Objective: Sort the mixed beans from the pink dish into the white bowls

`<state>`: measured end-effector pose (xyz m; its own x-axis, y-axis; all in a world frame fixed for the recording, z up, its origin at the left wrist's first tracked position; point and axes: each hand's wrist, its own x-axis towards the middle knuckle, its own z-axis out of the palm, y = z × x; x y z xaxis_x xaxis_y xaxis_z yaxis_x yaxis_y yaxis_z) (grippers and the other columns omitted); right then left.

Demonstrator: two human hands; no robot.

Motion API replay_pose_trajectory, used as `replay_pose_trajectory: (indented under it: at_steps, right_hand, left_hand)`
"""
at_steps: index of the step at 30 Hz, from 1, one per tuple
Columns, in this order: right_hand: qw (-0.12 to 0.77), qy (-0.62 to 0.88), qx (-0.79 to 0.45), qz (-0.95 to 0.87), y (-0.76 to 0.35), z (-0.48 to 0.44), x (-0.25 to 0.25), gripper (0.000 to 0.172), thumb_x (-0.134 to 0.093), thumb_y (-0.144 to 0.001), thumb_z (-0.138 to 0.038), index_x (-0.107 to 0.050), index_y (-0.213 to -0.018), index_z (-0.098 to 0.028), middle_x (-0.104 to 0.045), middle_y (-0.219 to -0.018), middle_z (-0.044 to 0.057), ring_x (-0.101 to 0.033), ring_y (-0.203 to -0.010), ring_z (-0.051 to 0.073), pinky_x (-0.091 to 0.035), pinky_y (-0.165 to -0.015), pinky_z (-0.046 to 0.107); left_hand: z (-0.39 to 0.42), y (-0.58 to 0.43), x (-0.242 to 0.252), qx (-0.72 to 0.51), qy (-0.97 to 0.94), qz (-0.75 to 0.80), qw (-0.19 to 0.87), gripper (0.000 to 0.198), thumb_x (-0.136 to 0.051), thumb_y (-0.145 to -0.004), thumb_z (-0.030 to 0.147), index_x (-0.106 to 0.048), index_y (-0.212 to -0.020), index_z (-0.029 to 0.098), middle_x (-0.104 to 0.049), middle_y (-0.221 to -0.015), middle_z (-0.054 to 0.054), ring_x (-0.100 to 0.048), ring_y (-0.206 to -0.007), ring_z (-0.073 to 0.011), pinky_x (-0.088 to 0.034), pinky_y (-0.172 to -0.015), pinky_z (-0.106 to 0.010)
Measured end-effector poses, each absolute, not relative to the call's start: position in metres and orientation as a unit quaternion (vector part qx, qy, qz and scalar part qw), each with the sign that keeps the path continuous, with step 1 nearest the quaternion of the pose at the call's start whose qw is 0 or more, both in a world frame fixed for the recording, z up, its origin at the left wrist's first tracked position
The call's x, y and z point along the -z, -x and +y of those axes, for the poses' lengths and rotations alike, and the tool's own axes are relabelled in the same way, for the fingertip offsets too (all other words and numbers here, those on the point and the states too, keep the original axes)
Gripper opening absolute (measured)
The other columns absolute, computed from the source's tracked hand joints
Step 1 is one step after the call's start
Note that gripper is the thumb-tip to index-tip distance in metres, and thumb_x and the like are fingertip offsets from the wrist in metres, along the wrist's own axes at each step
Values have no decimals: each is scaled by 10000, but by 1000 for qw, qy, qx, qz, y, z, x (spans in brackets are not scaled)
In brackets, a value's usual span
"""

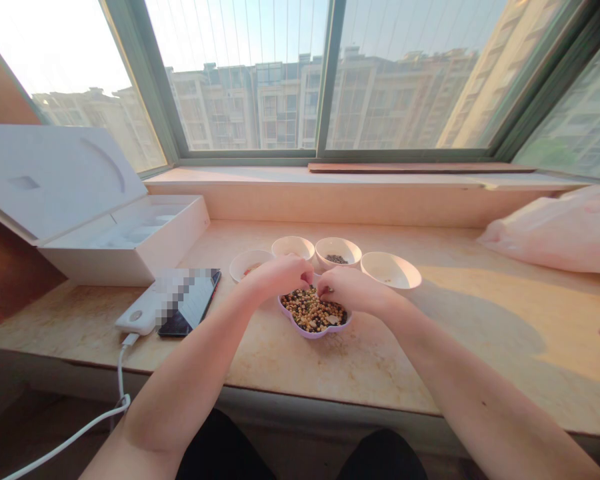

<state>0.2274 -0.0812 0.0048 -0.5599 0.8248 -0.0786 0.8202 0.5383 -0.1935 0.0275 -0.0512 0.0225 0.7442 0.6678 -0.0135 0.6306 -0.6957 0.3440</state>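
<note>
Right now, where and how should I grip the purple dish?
Probably the rim of the purple dish, at both sides: left hand from the left, right hand from the right. This wide dish sits level, holding beans, while white bowls crowd its far edge.

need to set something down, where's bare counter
Bare counter lies between the rightmost bowl and plastic bag; a smaller patch behind the phone separates white box from leftmost bowl. Crowded: the purple dish, under left hand and right hand.
</note>
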Motion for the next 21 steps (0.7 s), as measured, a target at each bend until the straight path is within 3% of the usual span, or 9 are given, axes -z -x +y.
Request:
replay_pose_trajectory:
  at_steps: [14,21]
  right_hand:
    - [1,481,-65,-874,-222,-89,-12,293,-539,-834,-92,-806,-767,-191,-747,-795,90,-661,-748,217,-440,-724,327]
    - [97,509,-131,-845,-226,-84,-13,227,-576,-871,-87,-772,-917,-192,-774,-920,70,-698,-852,202,-471,-716,281]
  left_hand:
    - [-52,-25,-26,-48,-915,367,159,197,-573,-883,188,-767,-902,211,-762,-911,-28,-651,-799,-167,-430,-663,-265]
    - [-39,-24,-20,-99,-922,333,171,178,-595,-850,160,-767,-894,182,-743,-878,-35,-642,-802,-163,-440,-699,-263]
